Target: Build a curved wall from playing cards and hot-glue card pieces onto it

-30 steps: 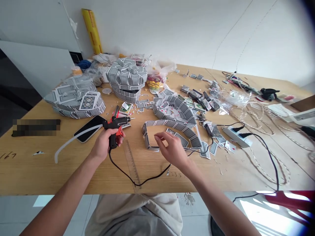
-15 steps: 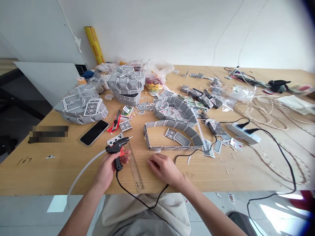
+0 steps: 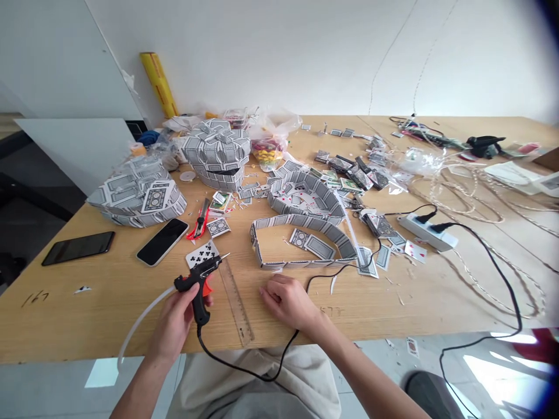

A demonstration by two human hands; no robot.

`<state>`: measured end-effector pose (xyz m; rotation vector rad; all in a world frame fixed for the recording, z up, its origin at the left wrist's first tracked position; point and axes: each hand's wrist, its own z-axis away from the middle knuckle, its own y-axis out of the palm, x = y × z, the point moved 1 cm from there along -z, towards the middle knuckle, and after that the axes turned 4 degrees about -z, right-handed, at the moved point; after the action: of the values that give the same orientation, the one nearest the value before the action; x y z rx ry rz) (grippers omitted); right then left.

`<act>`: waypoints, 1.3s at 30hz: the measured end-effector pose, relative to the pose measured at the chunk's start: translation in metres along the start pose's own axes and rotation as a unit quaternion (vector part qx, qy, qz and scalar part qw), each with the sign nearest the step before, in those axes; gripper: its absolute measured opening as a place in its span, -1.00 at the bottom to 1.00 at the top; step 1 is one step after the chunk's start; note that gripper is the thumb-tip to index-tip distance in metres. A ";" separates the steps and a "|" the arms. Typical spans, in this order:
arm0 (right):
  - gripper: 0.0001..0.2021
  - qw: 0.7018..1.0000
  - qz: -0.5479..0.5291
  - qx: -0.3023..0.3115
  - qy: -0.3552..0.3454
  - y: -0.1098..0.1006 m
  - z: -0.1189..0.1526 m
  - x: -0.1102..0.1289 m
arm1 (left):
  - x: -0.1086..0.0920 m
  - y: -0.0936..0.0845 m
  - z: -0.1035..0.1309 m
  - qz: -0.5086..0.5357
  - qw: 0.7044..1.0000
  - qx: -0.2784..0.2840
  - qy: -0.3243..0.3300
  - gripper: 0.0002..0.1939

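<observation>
My left hand (image 3: 174, 323) is closed around the handle of a black hot glue gun (image 3: 200, 281), its nozzle tilted up and to the right. A white glue stick (image 3: 142, 317) curves out of the gun's back. My right hand (image 3: 288, 299) rests on the tabletop with its fingers curled in, and nothing shows in it. Just beyond it stands a curved, open frame made of playing cards (image 3: 343, 237), with loose cards (image 3: 318, 247) lying inside. A clear ruler (image 3: 237, 305) lies between my hands. Under the gun's nozzle is a clubs card (image 3: 201, 254).
Two phones (image 3: 162, 241) and a red utility knife (image 3: 201, 220) lie at left. Card-built boxes (image 3: 216, 145) stand behind, near another card frame (image 3: 279, 203). The gun's black cord (image 3: 257, 377) loops past my right wrist. A white power strip (image 3: 430, 234) and coiled rope lie at right.
My left hand has drawn the glue gun slightly down and left, towards me. My right hand stays in place on the table. The view has shifted a little.
</observation>
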<state>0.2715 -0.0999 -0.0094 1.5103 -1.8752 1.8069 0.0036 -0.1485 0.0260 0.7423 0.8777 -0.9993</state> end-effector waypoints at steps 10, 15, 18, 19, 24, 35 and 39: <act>-0.64 0.996 -0.076 0.048 0.020 -0.012 0.004 0.016 | -0.001 -0.049 0.007 -0.001 0.995 -0.104 -0.003 -0.30; -0.69 0.994 -0.070 0.079 -0.034 -0.004 0.004 0.028 | -0.012 -0.063 0.007 -0.006 0.991 -0.134 0.010 -0.28; -0.70 0.992 -0.037 0.103 -0.060 0.005 0.002 0.030 | -0.016 -0.067 0.008 0.003 0.988 -0.154 -0.001 -0.29; -0.71 0.992 -0.025 0.110 -0.062 0.007 0.002 0.030 | -0.017 -0.068 0.008 0.007 0.987 -0.158 -0.002 -0.29; -0.81 0.990 -0.007 0.128 -0.066 0.008 -0.001 0.034 | -0.015 -0.077 0.014 -0.005 0.984 -0.180 -0.016 -0.41; -0.84 0.974 -0.027 0.172 -0.148 0.014 -0.016 0.039 | -0.007 -0.092 0.005 -0.045 0.989 -0.126 -0.069 -0.36; -0.87 0.975 -0.009 0.171 -0.139 0.014 -0.013 0.038 | -0.011 -0.093 0.006 -0.049 0.987 -0.127 -0.081 -0.40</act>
<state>0.2366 -0.1133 0.0101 1.9808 -1.7098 2.0878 -0.0837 -0.1832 0.0268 0.3996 0.8864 -0.9977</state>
